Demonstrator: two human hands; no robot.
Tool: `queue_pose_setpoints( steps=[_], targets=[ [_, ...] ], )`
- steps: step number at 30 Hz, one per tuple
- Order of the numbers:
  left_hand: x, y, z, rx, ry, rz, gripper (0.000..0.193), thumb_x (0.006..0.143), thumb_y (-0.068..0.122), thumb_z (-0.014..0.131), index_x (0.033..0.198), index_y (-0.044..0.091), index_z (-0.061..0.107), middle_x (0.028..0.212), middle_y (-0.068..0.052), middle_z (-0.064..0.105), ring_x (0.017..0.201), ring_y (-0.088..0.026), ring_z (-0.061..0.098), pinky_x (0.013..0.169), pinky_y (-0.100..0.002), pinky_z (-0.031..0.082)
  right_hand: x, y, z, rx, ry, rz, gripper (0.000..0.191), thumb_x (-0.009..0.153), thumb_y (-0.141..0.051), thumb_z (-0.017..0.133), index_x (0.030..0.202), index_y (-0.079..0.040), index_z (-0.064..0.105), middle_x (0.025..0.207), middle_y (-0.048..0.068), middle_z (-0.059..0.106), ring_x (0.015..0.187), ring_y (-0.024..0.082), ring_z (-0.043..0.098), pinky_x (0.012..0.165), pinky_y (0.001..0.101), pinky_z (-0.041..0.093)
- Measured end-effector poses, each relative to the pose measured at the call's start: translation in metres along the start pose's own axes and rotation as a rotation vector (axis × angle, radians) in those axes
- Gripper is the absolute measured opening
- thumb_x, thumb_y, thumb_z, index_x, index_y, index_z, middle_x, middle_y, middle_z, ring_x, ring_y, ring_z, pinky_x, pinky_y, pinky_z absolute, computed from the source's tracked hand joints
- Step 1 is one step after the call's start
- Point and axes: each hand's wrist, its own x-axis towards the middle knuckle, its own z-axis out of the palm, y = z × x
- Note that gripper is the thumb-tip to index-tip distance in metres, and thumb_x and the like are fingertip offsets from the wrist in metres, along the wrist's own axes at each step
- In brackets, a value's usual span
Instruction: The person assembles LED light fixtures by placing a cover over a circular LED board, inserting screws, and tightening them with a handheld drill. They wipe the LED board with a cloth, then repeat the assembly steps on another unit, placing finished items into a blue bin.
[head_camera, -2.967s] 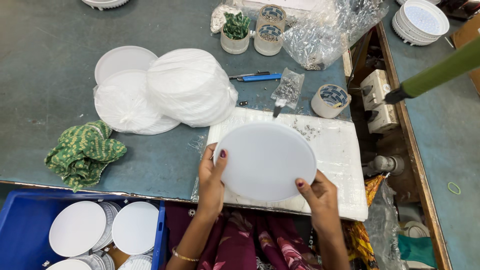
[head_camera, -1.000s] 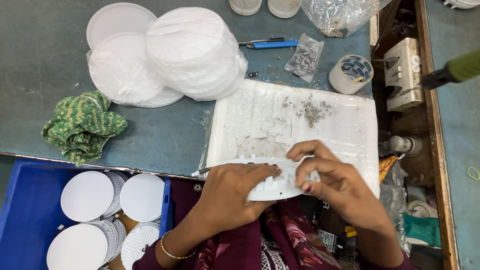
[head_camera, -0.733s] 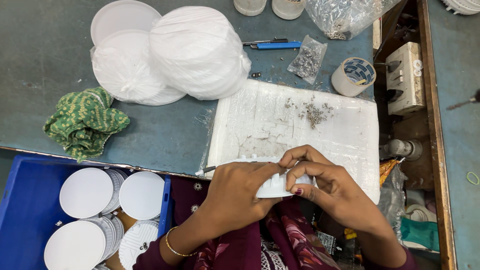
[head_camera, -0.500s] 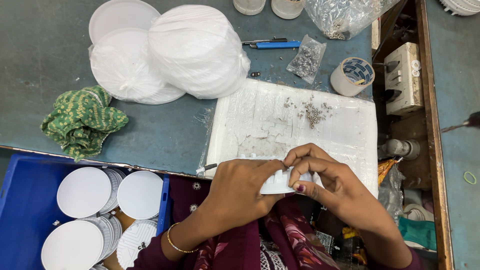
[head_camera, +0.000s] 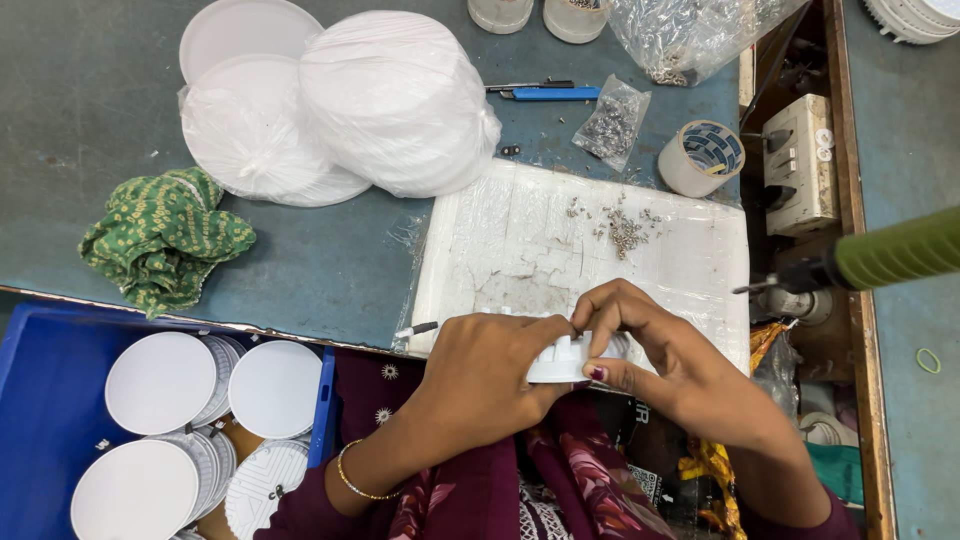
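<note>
Evidently light and stiff, the white round housing (head_camera: 565, 362) sits tilted on edge at the near rim of the surface (head_camera: 330, 260), pinched between the left hand (head_camera: 490, 375) and right hand (head_camera: 665, 355); both sets of fingers are closed on its thin, ribbed rim, the best hold, as thin plastic could crack.

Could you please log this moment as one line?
left hand holds white disc | right hand pinches its rim | over white board

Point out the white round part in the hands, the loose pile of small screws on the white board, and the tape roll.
white round part (head_camera: 562, 362), head view, on its ribbed rim between the hands.
pile of small screws (head_camera: 624, 230), head view, middle of the heap.
tape roll (head_camera: 702, 158), head view, on its top face.
</note>
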Motion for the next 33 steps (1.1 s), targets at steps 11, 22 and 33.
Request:
queue_pose_setpoints(
  steps=[11, 22, 33],
  targets=[
    [0.000, -0.003, 0.001, 0.047, 0.000, 0.023, 0.045, 0.073, 0.030, 0.082, 0.113, 0.010, 0.073, 0.081, -0.014, 0.075, 0.073, -0.035, 0.072, 0.063, -0.047, 0.053, 0.006, 0.002, -0.005, 0.218, -0.046, 0.041, 0.010, 0.091, 0.001, 0.068, 0.096, -0.002, 0.060, 0.123, 0.013, 0.053, 0.117, 0.021, 0.053, 0.101, 0.0378, 0.045],
    [-0.002, -0.006, 0.000, 0.043, 0.013, 0.034, 0.037, 0.075, 0.030, 0.081, 0.107, 0.014, 0.074, 0.079, -0.012, 0.075, 0.070, -0.034, 0.071, 0.062, -0.047, 0.053, -0.002, 0.045, -0.113, -0.428, 1.450, -0.610, 0.024, 0.114, -0.013, 0.062, 0.117, 0.010, 0.067, 0.108, 0.010, 0.070, 0.095, 0.015, 0.067, 0.091, 0.0304, 0.059],
    [0.001, -0.002, 0.002, 0.057, 0.000, 0.007, 0.035, 0.076, 0.032, 0.081, 0.106, 0.014, 0.075, 0.076, -0.013, 0.074, 0.070, -0.033, 0.072, 0.060, -0.047, 0.052, -0.001, 0.035, -0.121, 0.330, 0.966, -0.717, 0.018, 0.110, -0.014, 0.065, 0.100, -0.004, 0.053, 0.076, 0.004, 0.048, 0.056, 0.014, 0.050, 0.054, 0.0320, 0.047]
  ],
)
